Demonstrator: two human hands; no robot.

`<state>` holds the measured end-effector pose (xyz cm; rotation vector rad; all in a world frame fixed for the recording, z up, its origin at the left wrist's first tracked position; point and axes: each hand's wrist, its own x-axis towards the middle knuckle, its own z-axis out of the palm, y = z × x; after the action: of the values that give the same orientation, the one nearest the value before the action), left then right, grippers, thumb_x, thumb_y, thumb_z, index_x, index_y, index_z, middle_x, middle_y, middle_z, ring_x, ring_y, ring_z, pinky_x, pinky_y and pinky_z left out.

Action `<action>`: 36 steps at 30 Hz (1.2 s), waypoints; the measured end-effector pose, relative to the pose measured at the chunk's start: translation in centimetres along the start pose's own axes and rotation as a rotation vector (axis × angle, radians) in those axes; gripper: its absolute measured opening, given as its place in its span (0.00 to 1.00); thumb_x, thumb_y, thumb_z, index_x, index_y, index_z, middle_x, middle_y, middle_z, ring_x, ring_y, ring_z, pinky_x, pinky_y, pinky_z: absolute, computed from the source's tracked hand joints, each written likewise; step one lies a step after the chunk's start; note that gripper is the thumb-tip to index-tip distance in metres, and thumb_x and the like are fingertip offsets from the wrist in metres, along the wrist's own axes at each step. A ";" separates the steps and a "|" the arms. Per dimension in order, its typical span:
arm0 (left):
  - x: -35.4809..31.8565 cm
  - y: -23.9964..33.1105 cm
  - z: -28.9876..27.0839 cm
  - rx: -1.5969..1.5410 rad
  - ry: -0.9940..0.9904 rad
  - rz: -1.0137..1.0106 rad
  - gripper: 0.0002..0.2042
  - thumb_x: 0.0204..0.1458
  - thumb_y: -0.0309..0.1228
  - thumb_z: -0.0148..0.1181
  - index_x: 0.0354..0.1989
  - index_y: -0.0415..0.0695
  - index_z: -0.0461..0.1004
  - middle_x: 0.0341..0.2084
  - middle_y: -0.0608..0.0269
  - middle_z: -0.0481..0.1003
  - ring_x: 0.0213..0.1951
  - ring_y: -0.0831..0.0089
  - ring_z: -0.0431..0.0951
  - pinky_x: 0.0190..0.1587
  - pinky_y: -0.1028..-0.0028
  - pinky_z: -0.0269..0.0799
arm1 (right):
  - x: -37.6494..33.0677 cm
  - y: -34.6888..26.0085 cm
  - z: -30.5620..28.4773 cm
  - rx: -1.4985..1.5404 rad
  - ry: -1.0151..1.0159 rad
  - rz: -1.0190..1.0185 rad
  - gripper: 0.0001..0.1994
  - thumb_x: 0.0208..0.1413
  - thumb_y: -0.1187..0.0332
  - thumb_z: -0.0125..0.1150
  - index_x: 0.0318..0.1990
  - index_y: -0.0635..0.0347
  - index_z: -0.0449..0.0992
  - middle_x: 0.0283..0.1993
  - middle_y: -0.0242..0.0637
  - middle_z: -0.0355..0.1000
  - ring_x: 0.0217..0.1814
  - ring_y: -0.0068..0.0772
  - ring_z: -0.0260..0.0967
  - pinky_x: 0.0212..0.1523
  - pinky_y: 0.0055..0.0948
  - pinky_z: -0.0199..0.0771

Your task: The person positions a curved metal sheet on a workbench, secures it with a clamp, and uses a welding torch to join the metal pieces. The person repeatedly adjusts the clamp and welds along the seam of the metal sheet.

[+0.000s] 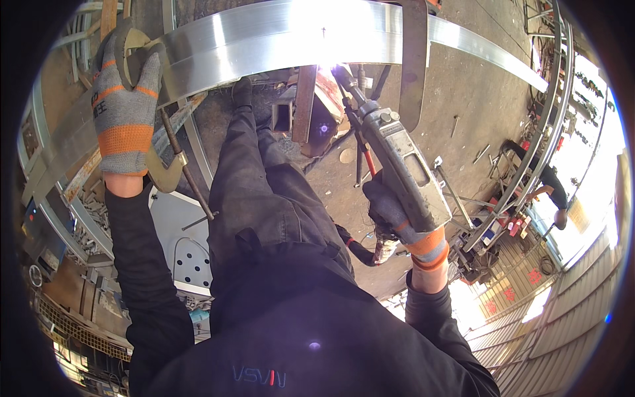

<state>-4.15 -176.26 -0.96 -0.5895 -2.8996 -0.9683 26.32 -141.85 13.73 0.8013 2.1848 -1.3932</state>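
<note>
I see the right hand (pixel 385 206) wrapped around a grey gun-shaped tool (pixel 399 151), its tip by a bright light (pixel 325 54) at the edge of the long shiny metal bar (pixel 254 41) in front of the person (pixel 284 311). The left hand (pixel 126 99) grips a clamp (pixel 161 175) by the bar; if the clamp slips, the bar could move, and a wobbly tool could stray.

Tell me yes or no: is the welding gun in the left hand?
No, the right hand grips the welding gun, while the left hand is on the C-clamp.
</note>
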 end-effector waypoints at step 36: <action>0.2 3.1 -0.8 0.063 -0.027 -0.082 0.27 0.66 0.32 0.71 0.74 0.46 0.74 0.65 0.52 0.80 0.65 0.50 0.80 0.71 0.55 0.75 | 0.9 -0.6 2.8 -0.165 0.192 -0.267 0.24 0.60 0.75 0.77 0.64 0.61 0.81 0.50 0.34 0.87 0.41 0.28 0.83 0.44 0.32 0.83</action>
<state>-3.29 -174.43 1.49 -0.4875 -2.9867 -0.8809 25.38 -144.39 12.38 0.6242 2.5954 -1.2762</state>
